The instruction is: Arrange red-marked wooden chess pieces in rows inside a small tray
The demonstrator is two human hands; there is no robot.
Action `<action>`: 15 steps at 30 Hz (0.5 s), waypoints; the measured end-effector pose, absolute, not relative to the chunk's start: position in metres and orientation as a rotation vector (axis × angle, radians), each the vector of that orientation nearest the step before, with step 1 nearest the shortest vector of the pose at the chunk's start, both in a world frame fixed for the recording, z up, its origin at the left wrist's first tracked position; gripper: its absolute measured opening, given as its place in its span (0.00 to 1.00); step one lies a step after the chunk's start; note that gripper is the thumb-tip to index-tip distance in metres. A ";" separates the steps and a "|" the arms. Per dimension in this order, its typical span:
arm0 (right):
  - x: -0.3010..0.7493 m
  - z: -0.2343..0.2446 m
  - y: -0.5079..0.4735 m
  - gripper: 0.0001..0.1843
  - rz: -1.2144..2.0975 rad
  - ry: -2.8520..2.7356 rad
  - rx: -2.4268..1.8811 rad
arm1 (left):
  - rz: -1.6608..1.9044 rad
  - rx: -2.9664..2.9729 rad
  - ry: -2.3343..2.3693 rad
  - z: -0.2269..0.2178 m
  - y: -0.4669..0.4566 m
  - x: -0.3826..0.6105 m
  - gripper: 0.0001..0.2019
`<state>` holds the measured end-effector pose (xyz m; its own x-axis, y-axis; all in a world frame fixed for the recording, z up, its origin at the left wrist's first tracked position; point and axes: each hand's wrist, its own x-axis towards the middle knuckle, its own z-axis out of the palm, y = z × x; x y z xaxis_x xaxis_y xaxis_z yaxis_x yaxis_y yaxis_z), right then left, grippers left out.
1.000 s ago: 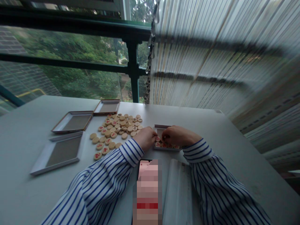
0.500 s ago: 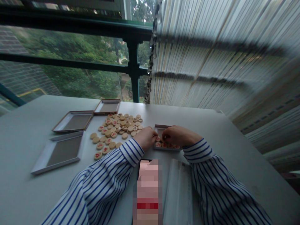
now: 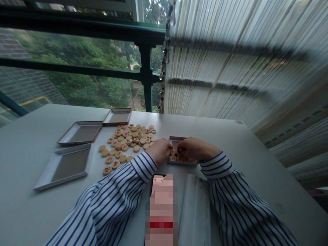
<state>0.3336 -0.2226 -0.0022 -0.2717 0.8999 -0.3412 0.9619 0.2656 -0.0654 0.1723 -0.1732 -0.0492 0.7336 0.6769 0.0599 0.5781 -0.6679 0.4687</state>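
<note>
A small open box (image 3: pixel 183 163) holds a near row of round wooden Chinese chess pieces (image 3: pixel 173 158) with red characters, and another piece lies behind them at the left. My left hand (image 3: pixel 160 150) is closed at the box's left edge, fingertips by that piece; whatever is in its fingers is hidden. Over the box, my right hand (image 3: pixel 198 148) is closed in a pinch, its fingertips on a piece that is mostly covered. Left of my hands lies a loose heap of Chinese chess pieces (image 3: pixel 133 129), some with characters up, others blank side up.
Three open box parts stand on the left: a near tray (image 3: pixel 88 153), a brown-edged tray (image 3: pixel 77 122) and a far tray (image 3: pixel 118 109). A phone (image 3: pixel 159 182), partly pixelated, and a clear plastic case (image 3: pixel 194 208) lie between my forearms on the white table (image 3: pixel 23 150).
</note>
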 end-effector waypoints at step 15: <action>0.339 0.001 -0.225 0.18 -0.326 2.333 1.821 | 0.383 2.485 1.001 -0.034 -0.170 0.167 0.13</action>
